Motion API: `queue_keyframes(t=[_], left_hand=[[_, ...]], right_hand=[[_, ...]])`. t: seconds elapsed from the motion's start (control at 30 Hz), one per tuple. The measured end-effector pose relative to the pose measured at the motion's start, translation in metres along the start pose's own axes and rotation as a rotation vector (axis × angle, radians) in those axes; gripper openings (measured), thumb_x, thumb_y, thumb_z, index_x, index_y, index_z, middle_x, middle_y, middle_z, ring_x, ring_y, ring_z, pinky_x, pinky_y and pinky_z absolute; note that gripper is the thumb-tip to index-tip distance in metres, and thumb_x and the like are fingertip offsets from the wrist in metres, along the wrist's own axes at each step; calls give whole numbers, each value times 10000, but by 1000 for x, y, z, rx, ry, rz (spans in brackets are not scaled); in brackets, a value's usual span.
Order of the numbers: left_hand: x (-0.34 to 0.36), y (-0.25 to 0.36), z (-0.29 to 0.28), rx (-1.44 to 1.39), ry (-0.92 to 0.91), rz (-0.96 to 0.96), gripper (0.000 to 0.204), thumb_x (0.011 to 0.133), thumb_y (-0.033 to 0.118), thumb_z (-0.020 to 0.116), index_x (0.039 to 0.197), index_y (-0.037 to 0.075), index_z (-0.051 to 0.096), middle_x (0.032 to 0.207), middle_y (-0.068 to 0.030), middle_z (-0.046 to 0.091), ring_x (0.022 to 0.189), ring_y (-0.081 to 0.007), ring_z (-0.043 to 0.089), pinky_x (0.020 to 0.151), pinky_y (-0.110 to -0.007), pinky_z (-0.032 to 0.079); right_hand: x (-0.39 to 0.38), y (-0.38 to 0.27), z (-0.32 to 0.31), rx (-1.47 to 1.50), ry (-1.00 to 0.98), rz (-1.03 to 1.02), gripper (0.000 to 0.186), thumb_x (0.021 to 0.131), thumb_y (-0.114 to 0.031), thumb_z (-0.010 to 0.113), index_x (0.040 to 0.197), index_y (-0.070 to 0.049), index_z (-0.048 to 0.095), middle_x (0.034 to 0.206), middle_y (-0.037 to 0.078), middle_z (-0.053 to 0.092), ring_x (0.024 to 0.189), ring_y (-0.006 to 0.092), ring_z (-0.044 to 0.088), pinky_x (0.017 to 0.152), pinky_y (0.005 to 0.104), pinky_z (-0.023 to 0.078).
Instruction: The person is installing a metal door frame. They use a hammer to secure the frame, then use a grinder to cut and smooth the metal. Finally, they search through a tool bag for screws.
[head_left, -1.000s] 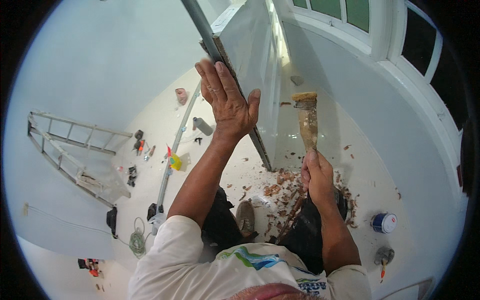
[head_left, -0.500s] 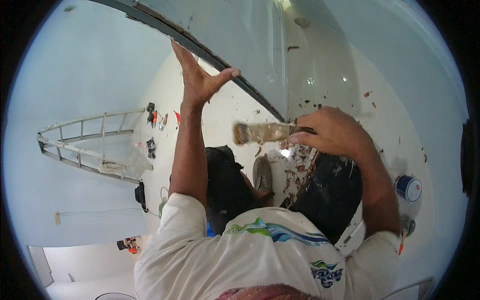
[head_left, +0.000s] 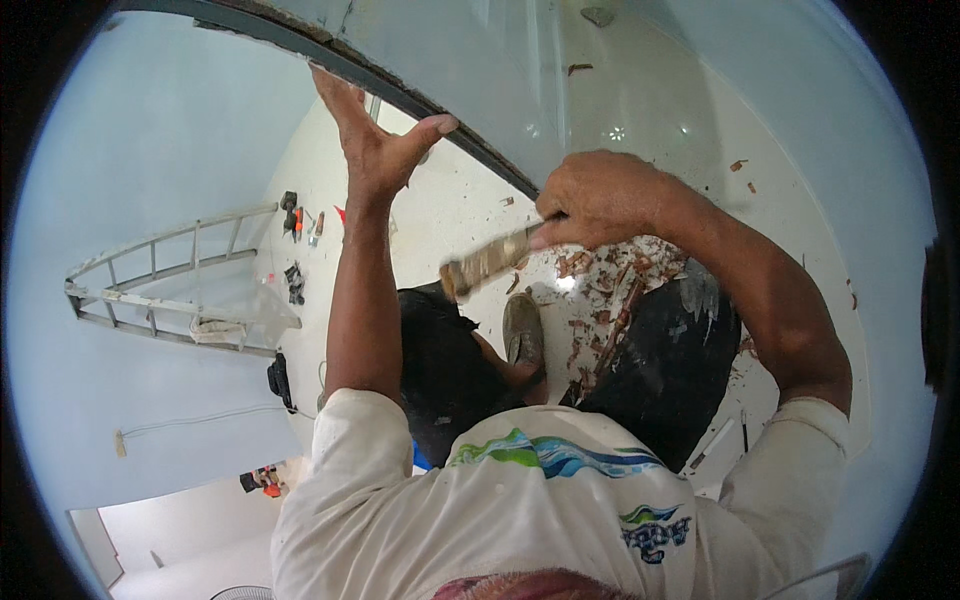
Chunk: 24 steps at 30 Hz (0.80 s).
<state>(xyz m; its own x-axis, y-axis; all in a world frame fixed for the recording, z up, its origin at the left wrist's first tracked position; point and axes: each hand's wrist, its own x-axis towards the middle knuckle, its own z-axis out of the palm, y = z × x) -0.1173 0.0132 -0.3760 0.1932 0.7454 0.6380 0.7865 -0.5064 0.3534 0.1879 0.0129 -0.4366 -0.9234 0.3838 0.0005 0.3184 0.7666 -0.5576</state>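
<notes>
My left hand (head_left: pixel 370 140) is spread along the dark, worn edge of a pale door panel (head_left: pixel 450 55), gripping it with the thumb against the edge and the fingertips partly hidden. My right hand (head_left: pixel 600 200) is closed around a worn wooden-handled tool (head_left: pixel 485 262), just below the panel's lower right end. The tool's battered end points left and down, above my dark-trousered legs; the part inside my fist is hidden. Reddish-brown wood scraps (head_left: pixel 605 300) lie scattered on the white floor around my shoe (head_left: pixel 523 330).
A metal ladder (head_left: pixel 160 310) shows at the left by the pale wall (head_left: pixel 130 180). Small tools (head_left: pixel 297 225), black items and a cord are beside it. A curved wall (head_left: pixel 850 200) bounds the right side. Orange-and-black items (head_left: pixel 268 485) sit at the lower left.
My view has tilted, and the panel now crosses the top. My right hand has risen toward the panel, its tool swung from upright to pointing left and down. My left hand stays on the edge.
</notes>
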Motion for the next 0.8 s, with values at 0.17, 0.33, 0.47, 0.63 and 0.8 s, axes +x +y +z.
queue_keyframes(t=[0.17,0.33,0.47,0.63,0.8], left_hand=[[0,7,-5,116,-26,54,1647,569,577,1018,1690,72,-78,1726,-310,-34,1607,-473,107,1246,-629,316],[5,17,-3,89,-11,16,1631,568,641,990,1699,84,-44,1736,-307,-44,1618,-475,41,1272,-623,233],[4,22,-4,107,32,-28,1616,568,649,984,1699,67,-14,1733,-321,-11,1619,-477,19,1303,-600,126],[-13,21,1,48,-75,78,1528,622,694,931,1697,60,49,1729,-291,128,1602,-465,169,1281,-595,274],[-49,15,31,56,-32,-57,1479,655,641,937,1695,60,61,1710,-284,178,1573,-446,261,1239,-567,355]], right_hand=[[2,-6,-6,-6,357,214,534,994,-543,650,915,-36,798,823,195,746,772,324,728,760,473,574],[4,-13,-31,156,288,332,568,1009,-555,636,944,-8,774,768,180,716,719,302,689,709,461,543],[-2,-22,-23,138,302,245,581,993,-563,660,907,0,773,790,175,716,724,283,686,687,451,524],[-46,-40,10,139,-128,141,501,1005,-488,664,968,0,765,842,174,726,764,330,693,742,480,533],[-75,-73,26,60,20,275,408,1027,-414,640,1019,-17,733,916,183,714,870,361,701,822,503,535]])
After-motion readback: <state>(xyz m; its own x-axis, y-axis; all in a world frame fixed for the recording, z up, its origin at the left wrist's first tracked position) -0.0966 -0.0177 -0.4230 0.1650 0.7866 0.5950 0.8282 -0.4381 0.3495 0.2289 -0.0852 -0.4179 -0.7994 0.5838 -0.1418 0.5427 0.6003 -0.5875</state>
